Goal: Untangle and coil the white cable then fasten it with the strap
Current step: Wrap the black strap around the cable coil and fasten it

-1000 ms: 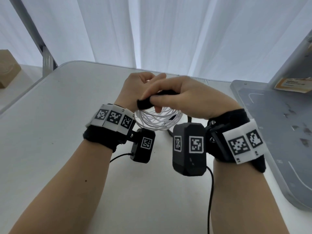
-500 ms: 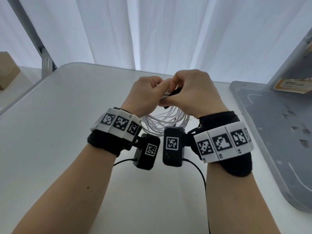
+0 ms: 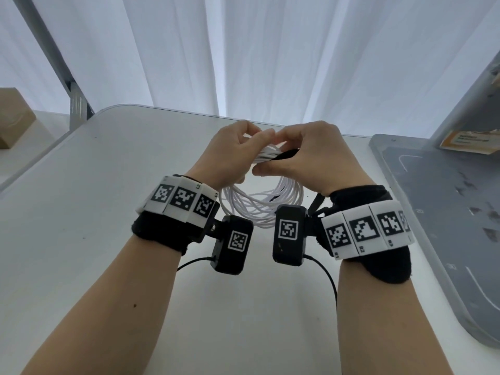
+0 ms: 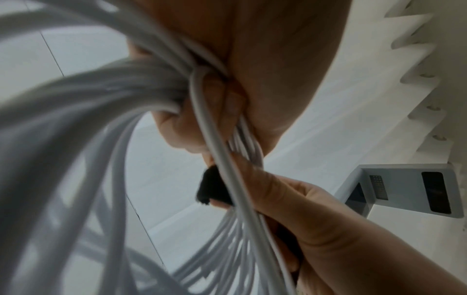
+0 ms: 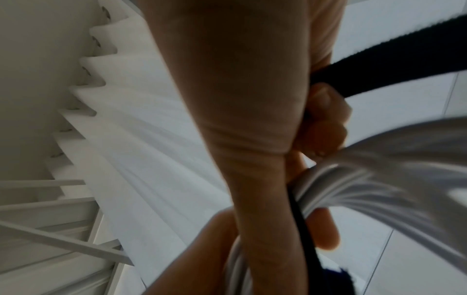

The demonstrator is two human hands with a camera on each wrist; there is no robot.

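The white cable (image 3: 259, 201) is wound into a coil of several loops and hangs above the table between my wrists. My left hand (image 3: 238, 147) grips the top of the bundle, with the cable (image 4: 217, 155) pinched in its curled fingers. My right hand (image 3: 305, 155) pinches the black strap (image 3: 285, 155) against the same gathered part of the coil. In the right wrist view the strap (image 5: 394, 65) runs taut across the upper right and its other length passes behind the cable (image 5: 353, 179). A strap end (image 4: 212, 187) sticks out by my right fingers.
The white table (image 3: 81, 226) lies below, its far edge against white curtains. A grey tray-like board (image 3: 443, 212) leans at the right with an orange label (image 3: 470, 142) on it. A cardboard box (image 3: 13, 117) sits far left beyond a metal post (image 3: 75, 104).
Both hands have risen and moved away from me with the coil. My right hand turned over, carrying the strap from the near side up onto the gathered top of the bundle.
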